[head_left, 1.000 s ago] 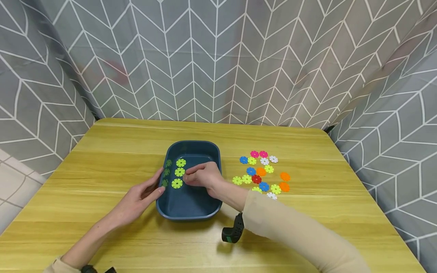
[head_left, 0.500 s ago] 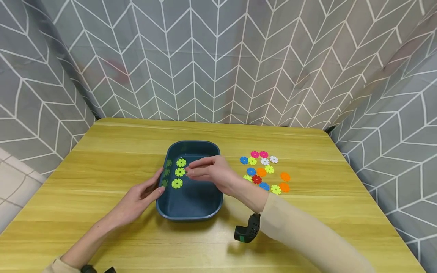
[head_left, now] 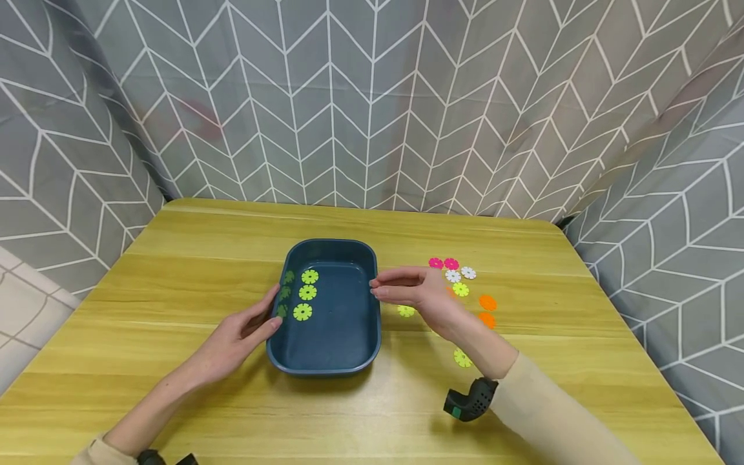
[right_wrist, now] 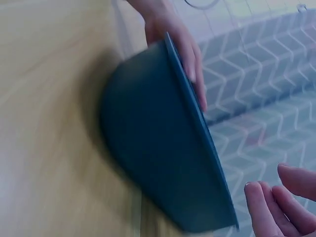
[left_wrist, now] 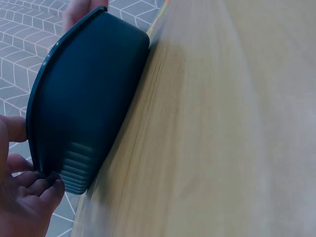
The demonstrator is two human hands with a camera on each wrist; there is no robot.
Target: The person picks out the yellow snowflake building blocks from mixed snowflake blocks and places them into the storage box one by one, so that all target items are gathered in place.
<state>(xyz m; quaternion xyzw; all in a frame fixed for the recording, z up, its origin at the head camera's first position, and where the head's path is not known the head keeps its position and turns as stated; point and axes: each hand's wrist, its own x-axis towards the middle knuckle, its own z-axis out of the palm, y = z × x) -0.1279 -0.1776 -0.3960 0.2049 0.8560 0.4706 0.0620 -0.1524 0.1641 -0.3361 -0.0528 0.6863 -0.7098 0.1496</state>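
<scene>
Left hand (head_left: 241, 334) grips blue tray (head_left: 343, 339) at left rim. Right hand (head_left: 423, 294) released, near right rim. Three yellow-green discs (head_left: 307, 292) inside.

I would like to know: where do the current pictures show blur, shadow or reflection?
Head view: mostly sharp, three green discs mirrored dimly in the left inner wall of the tray; left wrist view: pale haze over the table toward the right; right wrist view: table and tray softly blurred, a shadow beside the tray.
</scene>
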